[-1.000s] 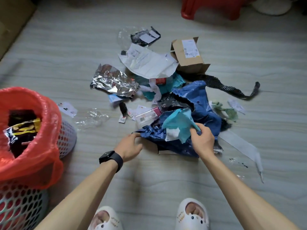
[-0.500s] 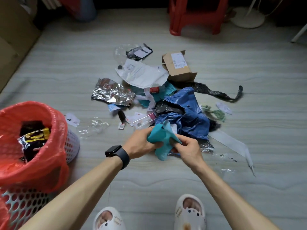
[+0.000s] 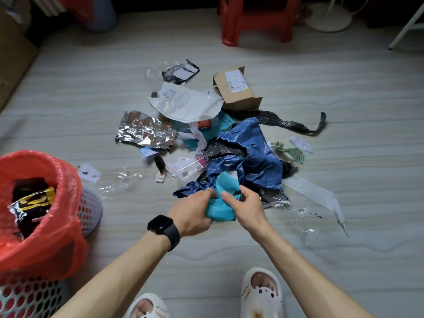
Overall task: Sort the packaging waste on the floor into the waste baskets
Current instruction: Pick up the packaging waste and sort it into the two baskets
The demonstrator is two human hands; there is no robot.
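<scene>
**Floor sorting station: item count and condition**

**Hands (2).** The left hand [image 3: 192,212] and right hand [image 3: 246,208] meet at centre frame. Both are clenched on one crumpled teal plastic sheet [image 3: 221,210], which is lifted just below the waste pile. A black wristwatch [image 3: 164,228] sits on the left wrist.

**Waste pile (centre and upper centre, on the floor [image 3: 344,260]).**
- One glossy dark-blue plastic bag [image 3: 257,161], wrinkled and torn, directly above the hands.
- One creased silver foil pouch [image 3: 144,130], left of the pile.
- One white mailer [image 3: 185,104], flat, with printed labels.
- One brown cardboard box [image 3: 236,90], opened, with a white label.
- One black mesh strip [image 3: 286,122], long and wavy, running to the right.
- One piece of clear crumpled film [image 3: 119,180], between the pile and the baskets.
- Several small paper tags, too small to count reliably.

**Waste baskets (2, left edge).** One pale perforated basket [image 3: 91,207] carries a red plastic liner [image 3: 46,237] holding dark wrappers. A second perforated basket [image 3: 27,299] occupies the lower left corner.

**Other.** One red plastic stool [image 3: 257,21] at upper centre; two white slippers [image 3: 261,292] along the bottom edge.
</scene>
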